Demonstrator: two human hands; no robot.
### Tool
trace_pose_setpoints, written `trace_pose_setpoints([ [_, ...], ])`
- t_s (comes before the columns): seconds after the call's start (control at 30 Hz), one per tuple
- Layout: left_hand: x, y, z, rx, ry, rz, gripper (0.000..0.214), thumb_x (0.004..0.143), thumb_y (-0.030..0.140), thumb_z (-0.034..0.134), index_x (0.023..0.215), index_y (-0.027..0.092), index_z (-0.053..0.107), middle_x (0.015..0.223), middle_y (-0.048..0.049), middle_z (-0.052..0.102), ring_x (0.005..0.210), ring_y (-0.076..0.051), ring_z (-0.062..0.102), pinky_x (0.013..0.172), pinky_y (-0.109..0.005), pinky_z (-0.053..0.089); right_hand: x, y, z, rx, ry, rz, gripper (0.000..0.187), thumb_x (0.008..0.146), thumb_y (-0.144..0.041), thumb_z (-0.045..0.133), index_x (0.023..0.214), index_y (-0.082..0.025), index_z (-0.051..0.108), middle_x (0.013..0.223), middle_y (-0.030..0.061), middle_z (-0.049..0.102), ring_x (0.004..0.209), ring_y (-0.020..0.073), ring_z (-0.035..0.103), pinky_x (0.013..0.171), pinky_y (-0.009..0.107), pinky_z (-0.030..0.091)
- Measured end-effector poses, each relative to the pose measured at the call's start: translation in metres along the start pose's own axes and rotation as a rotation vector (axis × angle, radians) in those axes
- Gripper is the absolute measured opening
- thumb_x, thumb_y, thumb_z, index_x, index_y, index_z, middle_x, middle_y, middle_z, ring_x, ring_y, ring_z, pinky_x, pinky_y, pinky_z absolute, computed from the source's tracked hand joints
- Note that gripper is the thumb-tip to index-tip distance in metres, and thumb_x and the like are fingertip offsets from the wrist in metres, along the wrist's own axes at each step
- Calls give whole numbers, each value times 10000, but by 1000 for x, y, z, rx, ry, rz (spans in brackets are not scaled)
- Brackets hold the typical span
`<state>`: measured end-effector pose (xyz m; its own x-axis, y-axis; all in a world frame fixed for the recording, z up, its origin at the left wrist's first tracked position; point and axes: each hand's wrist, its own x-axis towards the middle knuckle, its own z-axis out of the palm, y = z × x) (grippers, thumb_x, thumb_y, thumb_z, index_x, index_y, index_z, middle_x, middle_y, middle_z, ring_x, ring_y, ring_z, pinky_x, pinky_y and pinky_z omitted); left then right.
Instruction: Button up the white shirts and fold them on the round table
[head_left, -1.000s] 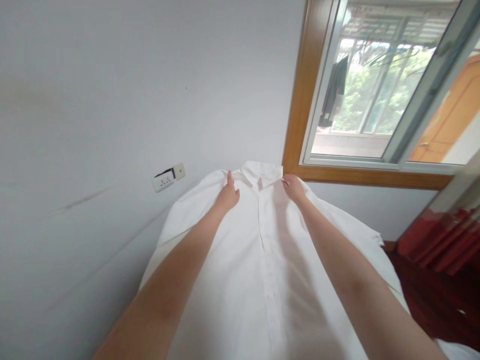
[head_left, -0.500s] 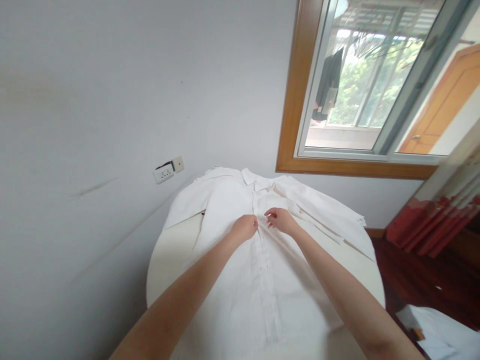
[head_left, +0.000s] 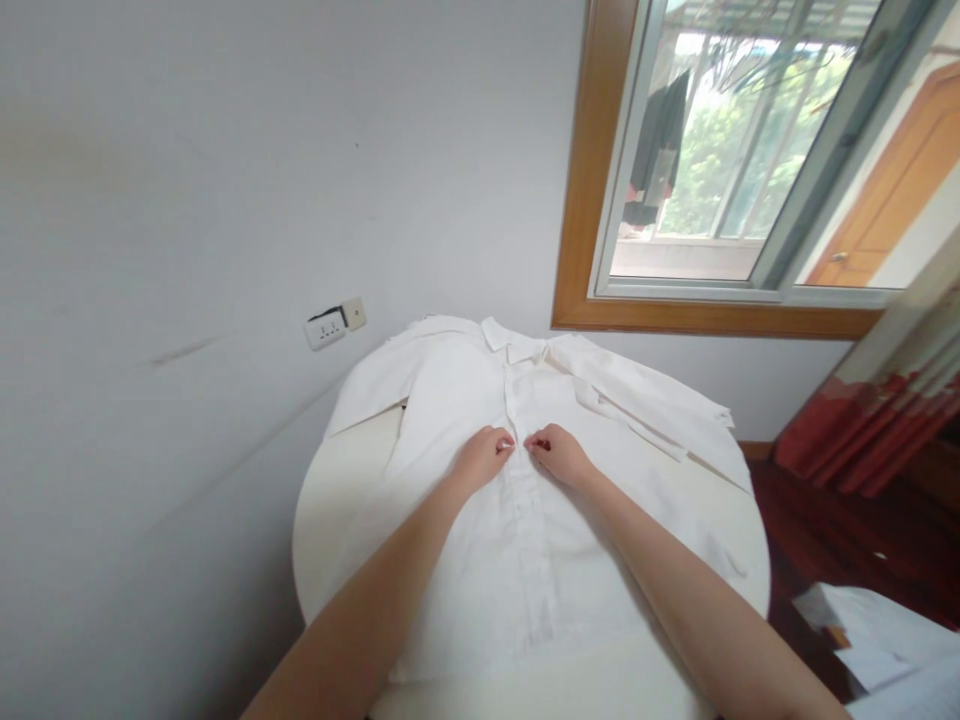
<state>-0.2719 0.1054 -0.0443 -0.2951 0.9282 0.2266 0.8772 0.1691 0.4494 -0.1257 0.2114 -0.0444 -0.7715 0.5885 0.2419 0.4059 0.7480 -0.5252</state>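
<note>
Head view, white shirt (head_left: 480,570): spread front-up on a pale table (head_left: 322,510), collar (head_left: 491,335) towards 12 o'clock, hem towards 6.
Left hand (head_left: 482,457): placed at the front strip's (head_left: 527,530) 9 o'clock side, cloth pinched between fingertips.
Right hand (head_left: 556,453): placed at 3 o'clock, fingertips closed on the strip.
Cloth: judged light, soft, easily creased; best held by the strip's edges.
</note>
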Motion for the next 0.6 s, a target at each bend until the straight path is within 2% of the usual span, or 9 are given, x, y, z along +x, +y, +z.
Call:
trace_pose_setpoints([
  [0.23, 0, 2, -1, 3, -55, 14, 187, 856, 280, 475, 868, 180, 633, 914, -55, 593, 830, -144, 584, 748, -242, 453, -5, -1, -2, 71, 38, 15, 193, 760, -228, 556, 850, -178, 719, 813, 38, 664, 714, 130, 569, 662, 207, 399],
  [0.43, -6, 13, -2, 120, -82, 26, 148, 848, 264, 493, 921, 190, 599, 962, -56, 599, 888, -163, 574, 770, -264, 428, -4, -1, -1, 168, -42, 37, 232, 735, -343, 621, 784, -131, 701, 637, 19, 636, 593, 124, 553, 573, 207, 383],
  [0.6, -7, 14, -1, 166, -66, 25, 148, 849, 235, 468, 908, 178, 591, 950, -68, 613, 867, -170, 578, 744, -273, 414, -5, 0, 6, 63, 54, 42, 297, 675, -344, 684, 879, -128, 681, 845, 59, 625, 701, 134, 562, 664, 222, 415],
])
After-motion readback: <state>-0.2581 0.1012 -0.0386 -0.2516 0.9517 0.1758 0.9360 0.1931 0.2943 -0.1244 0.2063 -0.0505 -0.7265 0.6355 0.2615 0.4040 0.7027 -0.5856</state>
